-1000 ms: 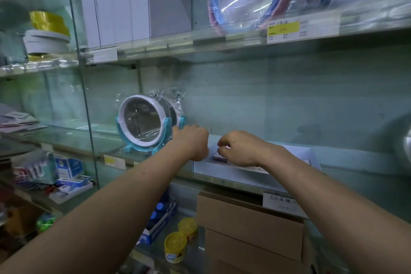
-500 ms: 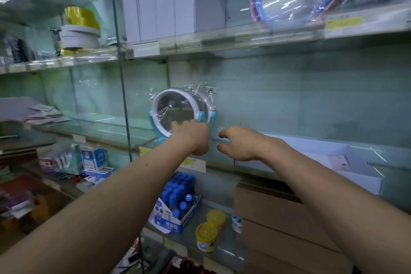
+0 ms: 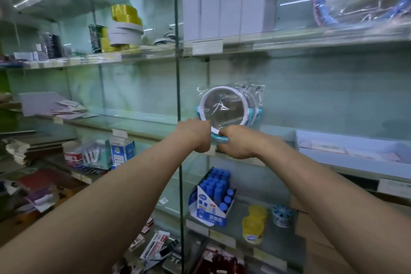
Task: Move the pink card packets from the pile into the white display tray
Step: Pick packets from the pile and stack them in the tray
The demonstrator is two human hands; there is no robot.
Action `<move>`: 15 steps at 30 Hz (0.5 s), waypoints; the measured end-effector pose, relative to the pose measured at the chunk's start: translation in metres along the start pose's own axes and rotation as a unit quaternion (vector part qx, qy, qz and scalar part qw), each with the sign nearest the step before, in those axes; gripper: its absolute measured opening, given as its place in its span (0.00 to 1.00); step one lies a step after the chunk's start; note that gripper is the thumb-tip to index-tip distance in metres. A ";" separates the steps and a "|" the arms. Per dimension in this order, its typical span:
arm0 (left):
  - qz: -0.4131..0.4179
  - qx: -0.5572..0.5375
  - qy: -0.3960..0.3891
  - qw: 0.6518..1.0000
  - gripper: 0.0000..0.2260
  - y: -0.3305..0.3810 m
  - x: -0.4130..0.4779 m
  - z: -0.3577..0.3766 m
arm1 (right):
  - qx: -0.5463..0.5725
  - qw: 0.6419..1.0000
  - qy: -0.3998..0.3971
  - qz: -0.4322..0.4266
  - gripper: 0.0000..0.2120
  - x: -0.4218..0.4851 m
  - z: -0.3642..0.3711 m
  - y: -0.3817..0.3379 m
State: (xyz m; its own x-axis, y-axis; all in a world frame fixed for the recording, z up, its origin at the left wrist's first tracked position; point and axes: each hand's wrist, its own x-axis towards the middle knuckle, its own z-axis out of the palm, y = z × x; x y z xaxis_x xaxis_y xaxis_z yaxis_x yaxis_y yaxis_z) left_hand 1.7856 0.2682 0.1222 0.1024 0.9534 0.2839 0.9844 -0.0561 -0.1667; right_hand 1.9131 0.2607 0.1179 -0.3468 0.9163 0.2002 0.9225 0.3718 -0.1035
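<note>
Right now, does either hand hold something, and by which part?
It cannot be told. The left hand and the right hand are curled, fingers hidden, in front of the wrapped mirror; what they grip, if anything, does not show.

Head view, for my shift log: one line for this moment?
left hand: curled, grip unclear | right hand: same | both before wrapped mirror | white display tray: at right | card packet pile: left shelf

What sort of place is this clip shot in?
Probably a small stationery or general shop: glass shelves with price labels, a display box of blue-capped sticks and a plastic-wrapped mirror.
</note>
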 end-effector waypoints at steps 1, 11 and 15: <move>-0.003 0.003 -0.004 1.000 0.22 -0.010 -0.003 0.002 | -0.002 1.000 -0.001 0.001 0.17 0.002 0.002 -0.011; -0.033 0.012 -0.031 0.999 0.24 -0.097 -0.027 0.017 | -0.031 0.999 -0.020 -0.011 0.18 0.023 0.021 -0.100; -0.051 0.017 -0.029 0.998 0.22 -0.127 -0.024 0.022 | -0.036 0.999 -0.026 -0.017 0.19 0.042 0.027 -0.127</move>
State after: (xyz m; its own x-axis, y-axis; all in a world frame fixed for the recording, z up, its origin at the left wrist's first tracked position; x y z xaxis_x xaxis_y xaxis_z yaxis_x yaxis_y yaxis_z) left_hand 1.6549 0.2584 0.1158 -0.0083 0.9693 0.2456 0.9836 0.0521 -0.1724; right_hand 1.7763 0.2562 0.1135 -0.3846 0.9106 0.1511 0.9193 0.3927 -0.0267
